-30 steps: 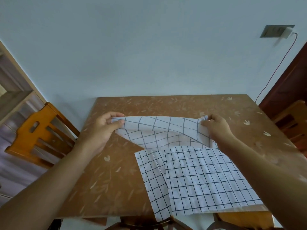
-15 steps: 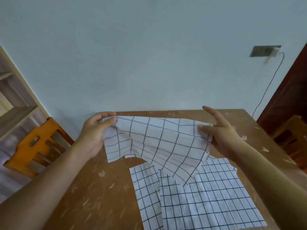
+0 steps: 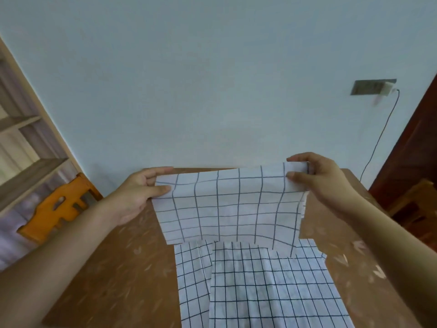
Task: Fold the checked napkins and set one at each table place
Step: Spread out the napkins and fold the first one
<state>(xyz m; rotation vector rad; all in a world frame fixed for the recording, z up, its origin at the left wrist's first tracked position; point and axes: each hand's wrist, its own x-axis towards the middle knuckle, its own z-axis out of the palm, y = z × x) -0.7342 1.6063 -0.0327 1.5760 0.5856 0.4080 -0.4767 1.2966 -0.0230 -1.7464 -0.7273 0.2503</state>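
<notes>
- White checked cloth napkin with wide dark grid lines (image 3: 227, 204) hangs in the air over the far half of the brown wooden table with pale leaf marks (image 3: 113, 268), held up by its top edge.
- Its lower edge hangs just over the napkins lying below; whether it touches them cannot be told.
- The person's left hand (image 3: 139, 192) pinches the napkin's top left corner, with the thumb in front of the cloth and the fingers (image 3: 160, 171) pressed together behind it.
- The right hand (image 3: 324, 181) pinches the top right corner between thumb and forefinger; its other fingers are hidden behind the hand.
- Two more white napkins with a finer dark check lie flat on the near part of the table: a wide one (image 3: 272, 287) overlaps the right edge of a narrow one (image 3: 191, 275), and both run out of the bottom of the view.
- An orange wooden chair (image 3: 59, 209) stands at the table's left side, with a pale wooden shelf unit (image 3: 23, 162) beyond it.
- On the pale blue wall, a grey socket plate (image 3: 371, 87) carries a white plug, and a thin dark cable (image 3: 378, 143) drops from it.
- A dark brown door (image 3: 413, 138) fills the right edge.
</notes>
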